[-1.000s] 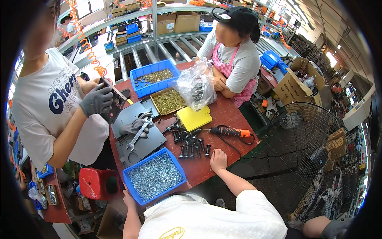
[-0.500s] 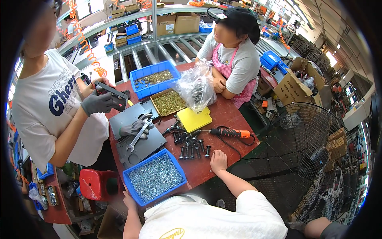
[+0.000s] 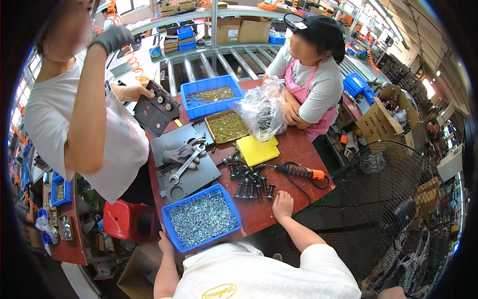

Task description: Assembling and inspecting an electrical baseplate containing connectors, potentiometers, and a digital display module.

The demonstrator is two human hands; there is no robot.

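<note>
My left hand rests at the near left corner of a blue bin of small silvery nuts, fingers stretched along its side and partly hidden. My right hand lies on the red tabletop's near edge, fingers loosely extended and holding nothing. Just beyond it stand several black bolt-like parts. An orange-and-black electric screwdriver lies farther back, its cord looping toward my right hand. Left of the black parts, a wrench lies over a grey glove on dark metal plates.
A co-worker at left holds a black metal part. Another co-worker leans on the far right edge by a clear plastic bag. A blue bin and cardboard tray hold small fasteners. A yellow pad lies mid-table; a fan stands right.
The left co-worker's gloved hand has risen from the black part toward head height; the bare hand now holds it, lower and turned. The view has shifted slightly. My hands stay in place.
</note>
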